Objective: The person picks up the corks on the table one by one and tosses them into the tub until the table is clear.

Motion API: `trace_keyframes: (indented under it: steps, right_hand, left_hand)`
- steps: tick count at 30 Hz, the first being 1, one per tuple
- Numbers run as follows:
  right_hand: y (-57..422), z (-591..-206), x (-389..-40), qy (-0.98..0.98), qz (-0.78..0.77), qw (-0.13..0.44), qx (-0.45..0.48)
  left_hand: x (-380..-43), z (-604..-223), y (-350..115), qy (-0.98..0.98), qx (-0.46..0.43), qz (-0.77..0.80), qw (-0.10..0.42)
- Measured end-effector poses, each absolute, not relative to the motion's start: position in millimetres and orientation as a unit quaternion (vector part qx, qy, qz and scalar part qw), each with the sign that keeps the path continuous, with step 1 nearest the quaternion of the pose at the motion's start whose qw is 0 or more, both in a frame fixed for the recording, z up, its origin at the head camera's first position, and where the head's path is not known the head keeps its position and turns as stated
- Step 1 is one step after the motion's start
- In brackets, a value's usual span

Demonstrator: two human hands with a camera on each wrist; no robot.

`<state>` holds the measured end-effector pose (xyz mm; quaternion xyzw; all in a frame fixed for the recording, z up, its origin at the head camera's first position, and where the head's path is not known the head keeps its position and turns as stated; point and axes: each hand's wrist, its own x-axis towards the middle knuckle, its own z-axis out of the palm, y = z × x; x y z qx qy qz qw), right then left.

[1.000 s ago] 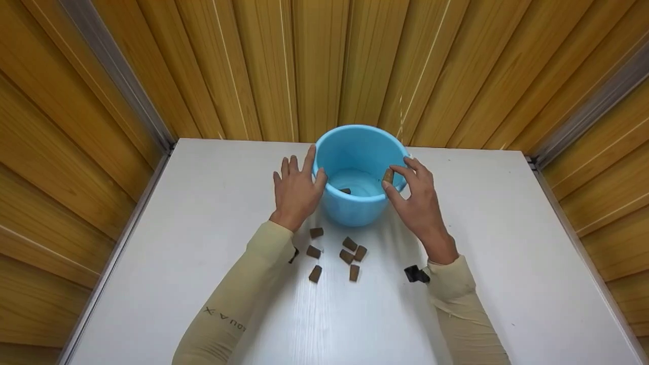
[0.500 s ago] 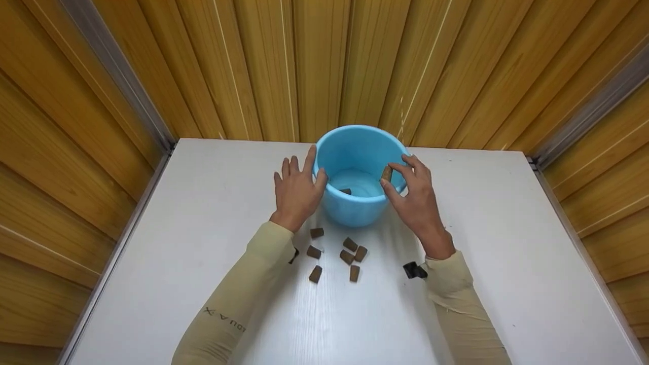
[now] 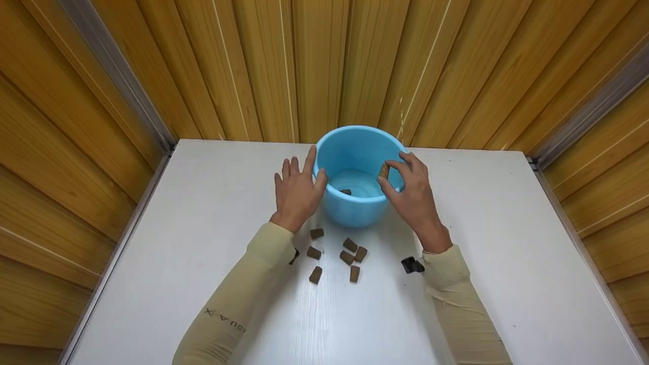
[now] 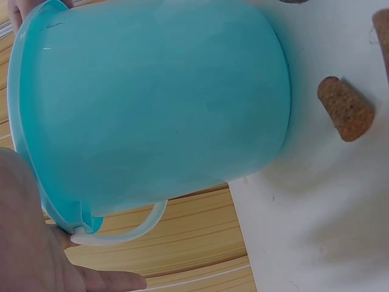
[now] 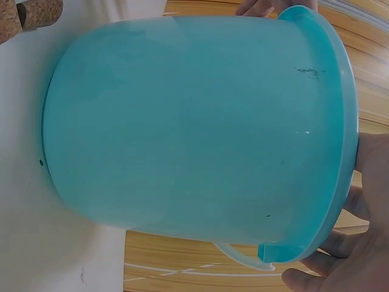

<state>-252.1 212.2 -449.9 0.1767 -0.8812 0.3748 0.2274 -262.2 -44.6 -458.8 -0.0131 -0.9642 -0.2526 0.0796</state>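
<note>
1. I am viewing a white table (image 3: 507,243) set against wood-panelled walls (image 3: 324,66).
2. A blue bucket (image 3: 355,208) is standing upright toward the back centre of the table; its white handle (image 4: 130,228) is hanging down along the wall.
3. The left hand (image 3: 295,190) is bracing the bucket's left side, fingers straight and apart, thumb on the rim.
4. The right hand (image 3: 411,190) is pinching one cork (image 3: 384,171) between thumb and forefinger, just inside the rim on the right.
5. One cork piece (image 3: 346,191) is already lying on the bucket floor; six loose corks (image 3: 350,252) are lying on the table just in front of the bucket, between the forearms.
6. Judgement: for a clean drop I am keeping the pinched cork inside the rim line, releasing low, and keeping the left palm pressed so the light bucket is not tipping.
</note>
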Motion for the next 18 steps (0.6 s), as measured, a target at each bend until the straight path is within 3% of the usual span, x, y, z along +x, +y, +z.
trace_keyframes:
  steps: [18]
  right_hand:
    - [213.3,-450.8,-253.2,-0.885,0.381,0.216,0.159]
  left_hand:
    - [-263.6,-458.7,-44.2,-0.963,-0.006,-0.261,0.069]
